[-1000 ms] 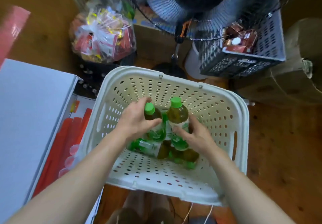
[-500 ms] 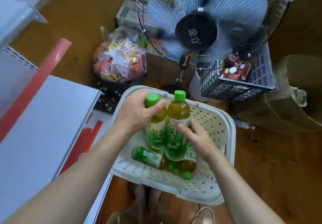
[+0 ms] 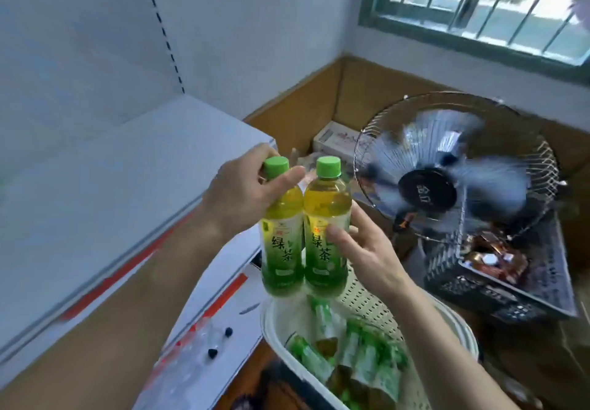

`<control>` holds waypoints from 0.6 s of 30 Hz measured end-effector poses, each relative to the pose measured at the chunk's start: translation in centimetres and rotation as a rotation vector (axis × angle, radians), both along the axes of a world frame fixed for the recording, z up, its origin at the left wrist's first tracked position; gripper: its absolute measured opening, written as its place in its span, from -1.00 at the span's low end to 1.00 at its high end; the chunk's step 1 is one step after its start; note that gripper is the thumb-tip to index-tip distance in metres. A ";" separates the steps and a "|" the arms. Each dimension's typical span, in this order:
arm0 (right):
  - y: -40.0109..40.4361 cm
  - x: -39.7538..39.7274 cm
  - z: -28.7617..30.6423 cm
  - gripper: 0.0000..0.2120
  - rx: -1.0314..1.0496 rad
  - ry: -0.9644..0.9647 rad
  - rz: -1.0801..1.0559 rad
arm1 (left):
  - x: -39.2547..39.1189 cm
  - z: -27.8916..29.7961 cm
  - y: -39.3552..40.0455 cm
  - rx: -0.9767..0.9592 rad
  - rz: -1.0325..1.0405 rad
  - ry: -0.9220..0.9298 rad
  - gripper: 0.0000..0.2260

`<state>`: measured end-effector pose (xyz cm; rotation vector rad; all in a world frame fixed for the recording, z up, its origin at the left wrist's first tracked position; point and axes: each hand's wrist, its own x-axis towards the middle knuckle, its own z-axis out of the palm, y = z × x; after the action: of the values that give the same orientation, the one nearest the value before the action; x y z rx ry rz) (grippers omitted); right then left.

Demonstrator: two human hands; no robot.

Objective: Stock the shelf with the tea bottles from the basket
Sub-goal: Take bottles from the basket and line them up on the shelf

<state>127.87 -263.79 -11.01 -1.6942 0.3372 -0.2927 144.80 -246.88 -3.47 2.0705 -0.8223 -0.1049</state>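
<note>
Tea bottles: your left hand (image 3: 242, 195) gripped the left bottle (image 3: 282, 237), your right hand (image 3: 364, 250) clasped the right bottle (image 3: 325, 227), above the basket (image 3: 277, 323), right of the shelf (image 3: 95, 186)

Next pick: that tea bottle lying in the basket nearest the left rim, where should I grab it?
Grip the lying bottle around its labelled middle, coming from above. It rests on its side, body exposed upward, with the basket wall close on the left.

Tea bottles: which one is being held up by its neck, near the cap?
The left bottle. The left hand grips it just under the green cap, while the right hand holds the right bottle at its label.
</note>
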 end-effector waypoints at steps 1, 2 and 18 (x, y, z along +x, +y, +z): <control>0.7 1.0 1.0 -0.46 -0.018 -0.025 0.034 | 0.3 1.3 1.3 -0.014 0.024 -0.027 -0.47; 1.5 2.0 2.1 -0.41 -0.029 -0.053 0.066 | 0.6 2.5 2.7 -0.027 0.044 -0.055 -0.49; 21.9 17.1 10.5 -0.39 -0.262 -0.326 0.410 | 3.9 13.9 28.5 0.210 0.514 -0.541 -0.43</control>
<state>144.96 -241.90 -0.51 -1.8874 -0.3006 -0.3102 148.65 -218.36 10.47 2.4865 -0.5719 0.7020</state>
